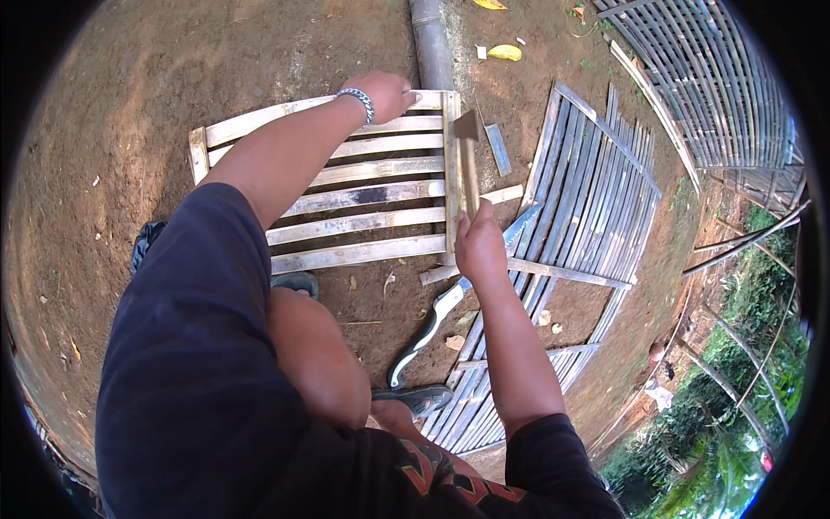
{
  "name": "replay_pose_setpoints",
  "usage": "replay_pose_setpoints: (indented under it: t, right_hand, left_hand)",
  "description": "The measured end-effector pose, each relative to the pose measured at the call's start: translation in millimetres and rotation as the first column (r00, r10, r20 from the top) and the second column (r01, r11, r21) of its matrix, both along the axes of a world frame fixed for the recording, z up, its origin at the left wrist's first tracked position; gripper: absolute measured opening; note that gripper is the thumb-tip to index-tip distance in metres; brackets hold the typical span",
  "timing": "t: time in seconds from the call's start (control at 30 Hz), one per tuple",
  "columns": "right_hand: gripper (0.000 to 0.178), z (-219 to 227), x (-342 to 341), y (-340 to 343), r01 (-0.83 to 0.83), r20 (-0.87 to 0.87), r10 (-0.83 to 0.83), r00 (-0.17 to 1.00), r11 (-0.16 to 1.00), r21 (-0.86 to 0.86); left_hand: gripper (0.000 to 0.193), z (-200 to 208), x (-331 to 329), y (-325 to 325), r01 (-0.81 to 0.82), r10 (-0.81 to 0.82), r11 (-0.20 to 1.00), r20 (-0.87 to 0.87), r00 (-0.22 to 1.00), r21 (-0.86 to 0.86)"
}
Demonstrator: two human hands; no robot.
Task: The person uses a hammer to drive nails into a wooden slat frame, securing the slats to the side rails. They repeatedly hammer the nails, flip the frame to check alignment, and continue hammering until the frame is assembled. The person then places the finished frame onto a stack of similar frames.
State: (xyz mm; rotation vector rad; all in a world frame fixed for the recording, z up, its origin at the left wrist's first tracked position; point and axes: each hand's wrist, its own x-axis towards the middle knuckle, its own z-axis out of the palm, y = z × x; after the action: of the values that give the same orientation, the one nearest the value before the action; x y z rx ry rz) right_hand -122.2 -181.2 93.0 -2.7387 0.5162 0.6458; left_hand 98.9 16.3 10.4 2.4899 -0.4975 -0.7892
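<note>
A slatted bamboo panel (372, 220) lies on the ground before me, pale slats running between two end crosspieces. My left hand (382, 95), a chain bracelet at its wrist, grips the farthest bamboo slat (429, 99) near the panel's right end. Closed round a wooden handle is my right hand (481, 246), holding a hammer (467, 130). The hammer's dark head is raised beside the right crosspiece (451, 164). Beneath my right wrist lies a pruning saw (437, 313) with a black and white handle; the wrist hides part of its blade.
A larger grey bamboo lattice (575, 186) lies at the right, with another slatted panel (705, 78) at the far right. A thick bamboo pole (430, 43) runs under the panel's right end. A short grey strip (498, 150) and yellow leaves (504, 53) lie on bare earth.
</note>
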Motion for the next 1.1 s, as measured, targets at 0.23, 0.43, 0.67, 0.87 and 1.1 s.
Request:
replay_pose_setpoints:
  t: [0.23,0.43,0.67,0.87,1.1]
  right_hand:
    - [0.043,17.0,1.2,-5.3,0.07,0.166,-0.078,0.983,0.996,0.057]
    - [0.043,37.9,14.2,-3.8,-0.096,0.266,0.088,0.96,0.995,0.019]
    - [0.044,41.7,24.0,-14.4,-0.215,0.099,0.222,0.97,0.973,-0.08]
    - [0.043,51.3,31.4,-23.1,-0.215,-0.013,0.215,0.976,0.967,-0.14]
    - [0.047,73.4,42.9,-2.1,-0.2,0.435,0.14,0.89,0.975,0.095]
  left_hand:
    - [0.048,3.3,-1.4,4.6,-0.019,0.019,1.0,-0.033,0.999,-0.002]
    - [0.055,-2.5,11.2,2.3,0.03,-0.032,0.998,-0.028,0.999,-0.056]
    - [0.072,-12.2,26.0,-27.5,0.085,-0.084,0.993,0.016,0.996,-0.081]
    - [0.074,-8.0,22.6,-32.3,0.049,-0.062,0.988,-0.082,0.995,-0.148]
    - [0.072,-28.8,16.7,-25.4,-0.035,0.026,0.988,-0.064,0.998,-0.148]
